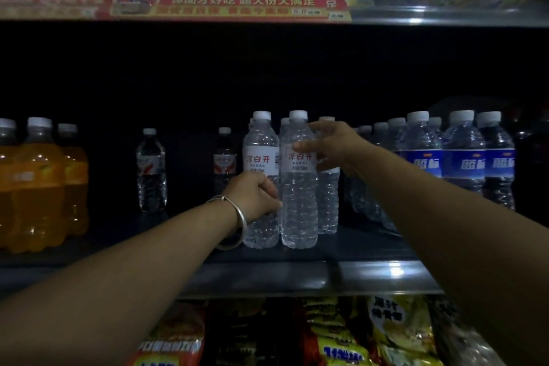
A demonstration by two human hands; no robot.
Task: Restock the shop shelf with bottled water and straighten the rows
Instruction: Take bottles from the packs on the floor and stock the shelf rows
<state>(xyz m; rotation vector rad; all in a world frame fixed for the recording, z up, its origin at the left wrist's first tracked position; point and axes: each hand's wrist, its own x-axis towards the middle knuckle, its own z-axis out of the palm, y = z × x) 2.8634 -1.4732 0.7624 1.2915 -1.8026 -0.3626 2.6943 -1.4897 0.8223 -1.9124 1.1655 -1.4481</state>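
The left hand point(257, 193) grips one white-label bottle point(261, 175); the right hand point(329, 145) pinches its neighbour point(298, 187), probably to straighten them.

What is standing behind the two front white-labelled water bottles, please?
Behind the two front white-labelled clear plastic water bottles more white caps show, so further bottles stand there; their bodies are covered, and the dark hides the rest.

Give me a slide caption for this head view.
Left hand and right hand each grip a white-label water bottle at the shelf front.
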